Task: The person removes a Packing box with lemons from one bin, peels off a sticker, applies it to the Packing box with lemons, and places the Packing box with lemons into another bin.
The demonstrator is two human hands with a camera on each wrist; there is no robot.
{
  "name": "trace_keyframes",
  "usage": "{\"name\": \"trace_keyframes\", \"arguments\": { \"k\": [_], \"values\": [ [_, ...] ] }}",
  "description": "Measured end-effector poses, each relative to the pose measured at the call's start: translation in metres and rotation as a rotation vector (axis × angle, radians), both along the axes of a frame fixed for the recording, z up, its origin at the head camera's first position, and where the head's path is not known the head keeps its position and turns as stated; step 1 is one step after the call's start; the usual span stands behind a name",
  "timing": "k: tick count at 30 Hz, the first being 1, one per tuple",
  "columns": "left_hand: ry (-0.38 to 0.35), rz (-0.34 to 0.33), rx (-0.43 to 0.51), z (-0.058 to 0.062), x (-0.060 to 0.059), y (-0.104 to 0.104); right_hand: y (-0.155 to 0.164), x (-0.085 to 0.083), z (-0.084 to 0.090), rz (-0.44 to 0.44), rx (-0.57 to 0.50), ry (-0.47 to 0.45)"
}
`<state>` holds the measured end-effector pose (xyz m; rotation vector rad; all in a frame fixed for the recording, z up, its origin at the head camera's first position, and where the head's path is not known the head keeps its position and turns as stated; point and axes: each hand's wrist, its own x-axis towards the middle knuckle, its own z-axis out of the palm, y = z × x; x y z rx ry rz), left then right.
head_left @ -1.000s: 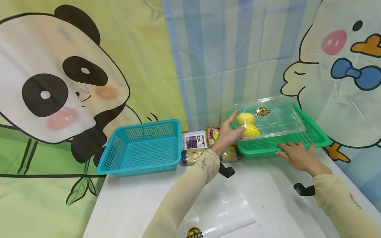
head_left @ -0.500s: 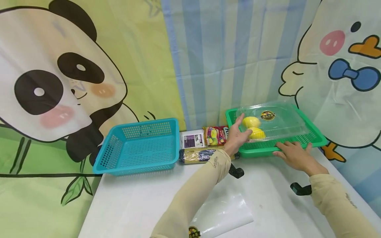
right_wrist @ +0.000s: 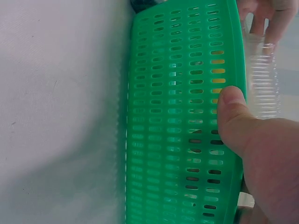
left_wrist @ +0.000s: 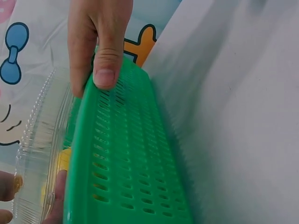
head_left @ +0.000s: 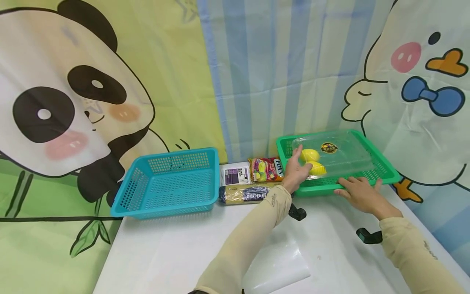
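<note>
My left hand [head_left: 296,171] holds the near-left end of a clear plastic clamshell box [head_left: 345,157] with a round label. Two yellow fruits [head_left: 316,168], lemon-like, show inside it beside that hand. The box lies inside the green basket [head_left: 391,175], below its back rim. My right hand [head_left: 363,195] grips the front rim of this basket, the thumb [right_wrist: 232,105] outside and fingers over the edge. In the left wrist view, fingers of the left hand [left_wrist: 58,198] stand on both sides of the box edge.
A blue basket [head_left: 180,183] stands at the left. Between the baskets lie a long gold-and-dark pasta pack [head_left: 244,194], a red candy bag [head_left: 264,169] and a white packet with a purple label [head_left: 236,174]. A clear plastic sheet [head_left: 277,267] lies on the white table [head_left: 165,253].
The clear box has come down and settled into the green basket, my left hand moving with it. The right hand stays on the basket's front rim.
</note>
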<state>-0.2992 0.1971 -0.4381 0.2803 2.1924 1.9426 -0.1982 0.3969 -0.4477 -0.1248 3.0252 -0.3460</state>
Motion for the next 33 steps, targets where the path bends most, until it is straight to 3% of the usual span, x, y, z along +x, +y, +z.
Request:
{"name": "trace_keyframes", "arguments": {
  "k": [11,17,20,29,33],
  "values": [
    [-0.025,-0.008,0.013,-0.005,-0.002,0.014,0.002,-0.001,0.003,-0.001,0.017,0.023],
    [-0.139,0.026,0.091,-0.008,0.000,0.020,0.000,0.000,0.001,-0.003,0.014,0.008],
    [-0.155,0.043,0.091,-0.010,0.000,0.021,-0.001,0.001,-0.001,-0.003,0.017,0.015],
    [-0.125,0.070,-0.040,-0.010,0.001,0.023,-0.002,0.001,-0.003,-0.001,0.024,0.035],
    [-0.076,0.069,-0.149,-0.012,0.000,0.024,-0.002,0.001,-0.003,-0.005,0.015,0.028]
  ]
}}
